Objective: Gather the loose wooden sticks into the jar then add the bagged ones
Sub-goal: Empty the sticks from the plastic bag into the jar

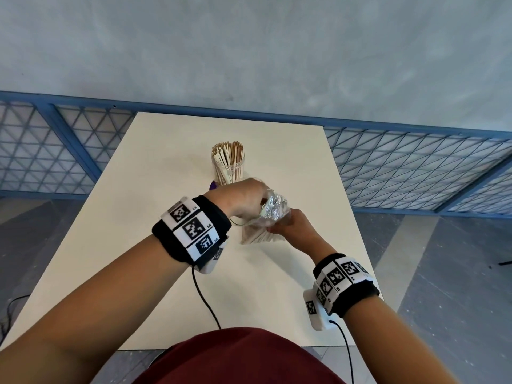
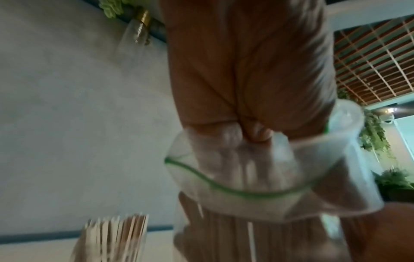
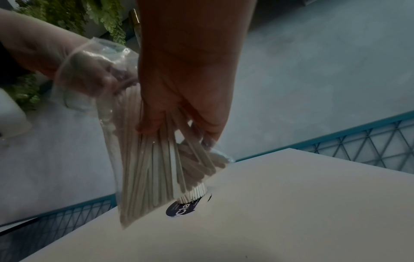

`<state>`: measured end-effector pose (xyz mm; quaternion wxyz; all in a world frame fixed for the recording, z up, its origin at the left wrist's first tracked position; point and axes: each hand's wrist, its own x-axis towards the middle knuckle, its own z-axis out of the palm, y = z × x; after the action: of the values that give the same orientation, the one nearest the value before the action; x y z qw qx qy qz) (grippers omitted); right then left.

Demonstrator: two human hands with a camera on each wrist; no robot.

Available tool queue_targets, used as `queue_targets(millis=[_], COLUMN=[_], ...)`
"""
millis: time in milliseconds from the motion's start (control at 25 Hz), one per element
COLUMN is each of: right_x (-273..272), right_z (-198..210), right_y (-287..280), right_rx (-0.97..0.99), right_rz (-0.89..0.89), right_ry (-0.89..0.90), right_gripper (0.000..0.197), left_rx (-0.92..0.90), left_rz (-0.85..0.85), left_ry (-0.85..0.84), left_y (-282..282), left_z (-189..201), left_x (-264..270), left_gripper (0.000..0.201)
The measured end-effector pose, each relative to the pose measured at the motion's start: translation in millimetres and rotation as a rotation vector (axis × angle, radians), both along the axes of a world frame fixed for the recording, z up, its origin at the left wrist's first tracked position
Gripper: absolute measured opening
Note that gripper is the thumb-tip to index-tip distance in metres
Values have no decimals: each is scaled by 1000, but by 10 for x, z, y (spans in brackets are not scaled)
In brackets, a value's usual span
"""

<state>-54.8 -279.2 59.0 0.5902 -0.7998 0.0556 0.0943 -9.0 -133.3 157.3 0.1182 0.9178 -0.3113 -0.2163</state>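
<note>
A clear jar [image 1: 227, 165] full of wooden sticks [image 2: 116, 235] stands upright at the table's far middle. Just in front of it I hold a clear zip bag [image 1: 273, 210] of wooden sticks [image 3: 145, 177] above the table. My left hand [image 1: 243, 200] reaches into the bag's mouth [image 2: 246, 193], its fingers [image 2: 235, 138] curled around the tops of the bagged sticks. My right hand [image 1: 289, 227] grips the bag from outside, fingers [image 3: 186, 115] wrapped round the bundle's middle. The bag's lower end hangs near the tabletop.
The cream table [image 1: 166, 203] is narrow, with a blue-framed mesh railing [image 1: 415, 167] beyond its far edge. A purple-labelled round item [image 3: 181, 209] lies by the jar's base. Cables run from both wrist bands toward my body.
</note>
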Motion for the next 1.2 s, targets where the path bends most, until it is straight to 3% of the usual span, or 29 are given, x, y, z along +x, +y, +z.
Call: queue_targets(millis=[80, 160, 240, 360, 400, 600, 680, 800, 920, 1040, 1200], right_x=[6, -2, -12, -32, -37, -90, -111, -153, -162, -160, -199], right_z=[4, 26, 37, 19, -1, -104, -102, -23, 39, 60, 36], right_y=[12, 12, -5, -30, -44, -105, -79, 3, 106, 109, 118], right_rx=[-5, -26, -56, -114, -126, 68, 81, 93, -14, -36, 52], right_rz=[-20, -33, -32, 10, 22, -68, -77, 0, 107, -8, -67], right_ry=[-14, -17, -5, 30, 44, 60, 48, 57, 99, 71, 58], right_gripper=[28, 32, 30, 25, 22, 13, 14, 14, 24, 17, 22], left_rx=[-12, -35, -38, -167, -222, -456, -443, -460, -503, -572, -303], left_rz=[-1, 47, 42, 13, 21, 208, 216, 239, 306, 380, 303], left_ry=[9, 30, 78, 195, 223, 409, 406, 292, 216, 311, 325], left_y=[-30, -20, 1, 74, 99, 182, 186, 144, 90, 124, 275], left_z=[-63, -106, -222, -348, -367, -416, -472, -486, -464, -439, -572], left_x=[-4, 15, 65, 76, 78, 72, 53, 24, 34, 30, 136], left_gripper=[27, 8, 25, 12, 19, 26, 38, 24, 18, 25, 47])
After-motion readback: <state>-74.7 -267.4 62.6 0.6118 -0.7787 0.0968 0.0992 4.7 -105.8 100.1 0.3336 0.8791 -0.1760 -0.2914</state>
